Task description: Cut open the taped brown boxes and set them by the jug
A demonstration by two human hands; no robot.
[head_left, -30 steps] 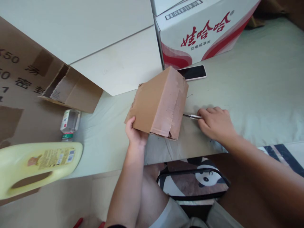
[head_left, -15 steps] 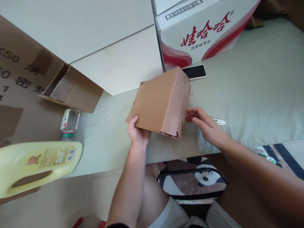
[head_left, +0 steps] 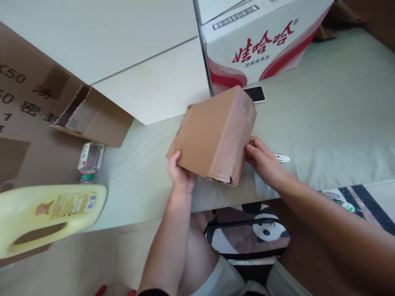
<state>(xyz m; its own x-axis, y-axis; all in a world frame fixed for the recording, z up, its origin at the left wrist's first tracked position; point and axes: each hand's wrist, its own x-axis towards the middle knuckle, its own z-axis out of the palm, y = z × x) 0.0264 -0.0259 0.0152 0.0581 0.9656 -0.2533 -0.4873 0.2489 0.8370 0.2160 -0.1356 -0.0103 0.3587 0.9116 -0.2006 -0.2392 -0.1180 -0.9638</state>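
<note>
A brown cardboard box (head_left: 210,131) is tilted above the pale green cloth, with clear tape along its right side. My left hand (head_left: 181,174) grips its lower left corner, thumb on top and the other fingers hidden underneath. At the box's right edge is my right hand (head_left: 265,160), thumb and fingertips drawn together against or just beside the taped side. Whatever those fingertips pinch, if anything, cannot be made out. A slim white object (head_left: 282,158), partly behind the right hand, lies on the cloth. Beyond the box, a phone (head_left: 258,94) is partly covered by it.
A white-and-red carton (head_left: 253,53) stands behind, beside a white cabinet (head_left: 154,82). On the left are an open cardboard box (head_left: 105,119), a clear bottle (head_left: 91,158) and a yellow jug (head_left: 74,205). A panda-print bag (head_left: 247,238) sits below the cloth's front edge (head_left: 138,218).
The box has shifted slightly right and turned a little in my left hand. My right hand's fingers, spread loosely before, have closed together at the box's right edge.
</note>
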